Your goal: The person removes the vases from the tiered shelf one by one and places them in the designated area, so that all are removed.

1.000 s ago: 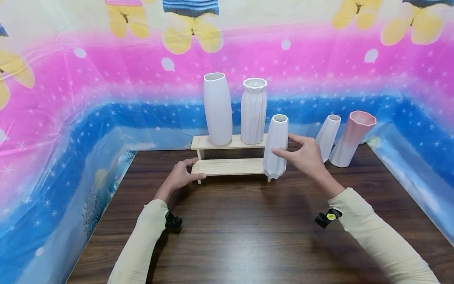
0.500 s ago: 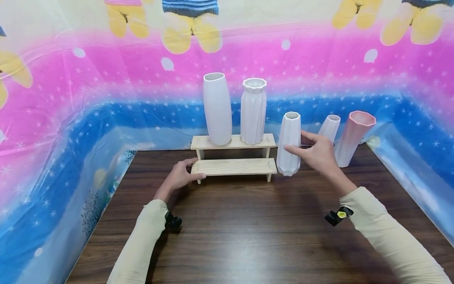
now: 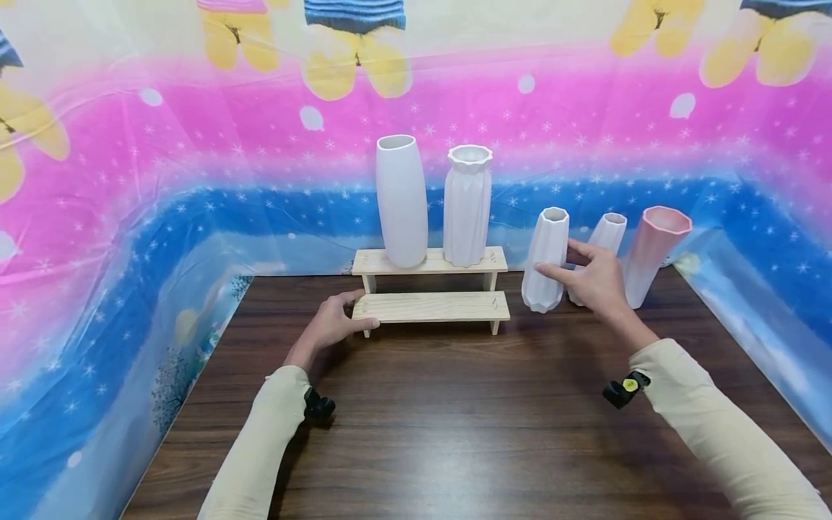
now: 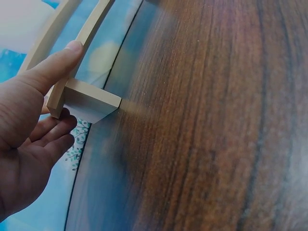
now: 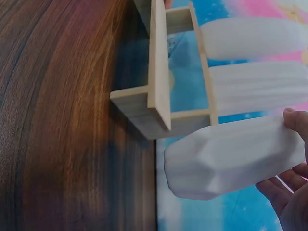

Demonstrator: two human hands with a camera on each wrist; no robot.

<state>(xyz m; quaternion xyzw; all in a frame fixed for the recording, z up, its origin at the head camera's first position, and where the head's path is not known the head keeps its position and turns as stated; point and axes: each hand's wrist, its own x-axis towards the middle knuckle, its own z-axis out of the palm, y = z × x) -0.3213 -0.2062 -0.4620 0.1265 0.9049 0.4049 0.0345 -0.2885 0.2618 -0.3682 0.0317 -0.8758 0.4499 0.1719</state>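
My left hand (image 3: 333,321) pinches the left end of a two-tier wooden stand (image 3: 429,307), thumb on top of the lower board and fingers beneath it. My right hand (image 3: 596,280) holds a white faceted vase (image 3: 546,263) to the right of the stand, slightly tilted. In the right wrist view the vase's base (image 5: 190,171) appears raised off the table. On the upper board stand a tall smooth white vase (image 3: 403,206) and a white fluted vase (image 3: 467,209) with a scalloped rim.
Behind my right hand stand a smaller white vase (image 3: 608,235), partly hidden, and a pink-and-white vase (image 3: 655,249). The dark wooden table (image 3: 416,419) ends at a printed cloth (image 3: 260,144) at the back and sides.
My right hand has carried the faceted vase rightward, from in front of the stand's right end to beside it, towards the smaller vase. The left hand has kept its grip on the stand.
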